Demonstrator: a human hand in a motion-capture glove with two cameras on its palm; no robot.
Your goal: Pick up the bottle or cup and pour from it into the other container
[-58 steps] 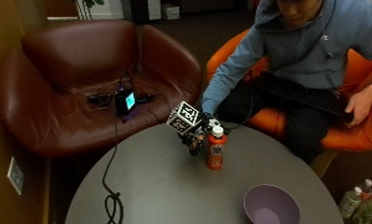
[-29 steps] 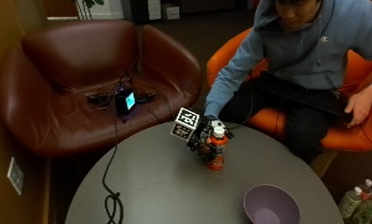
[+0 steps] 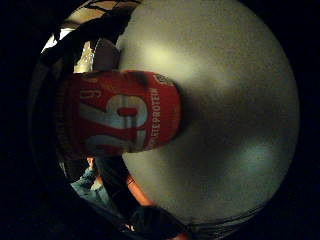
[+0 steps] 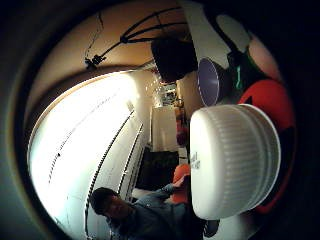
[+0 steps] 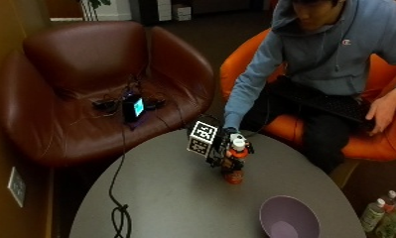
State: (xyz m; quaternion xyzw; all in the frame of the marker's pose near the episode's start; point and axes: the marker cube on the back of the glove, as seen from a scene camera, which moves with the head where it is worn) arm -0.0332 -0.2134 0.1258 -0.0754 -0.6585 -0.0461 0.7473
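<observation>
Right hand (image 5: pixel 225 145) is now wrapped round the bottle (image 5: pixel 235 161), fingers curled onto the red-labelled body just below the white cap (image 5: pixel 237 144). A second ago the hand sat up beside the cap; since then it has dropped down the bottle's side and the grasp looks made. Bottle stands upright on the grey table (image 5: pixel 165 198), near the edge closest to the person, base apparently touching the surface, though I can't rule out that it's just off it. Both palm views back this up: the label (image 3: pixel 125 120) fills the little-finger side view with the table (image 3: pixel 225 100) behind it, and the cap (image 4: pixel 232 160) sits right up against the thumb-side camera, with the purple bowl (image 4: pixel 210 80) visible past it. In the outside view the bowl (image 5: pixel 289 218) is empty and well apart from the bottle, toward the table's near rim. My read: grasp phase done, lift comes next, then carry across to the bowl and tip. Cap still appears on, so pouring would yield nothing unless that gets dealt with. Bare hand (image 5: pixel 382 106) rests off the table, not involved.
</observation>
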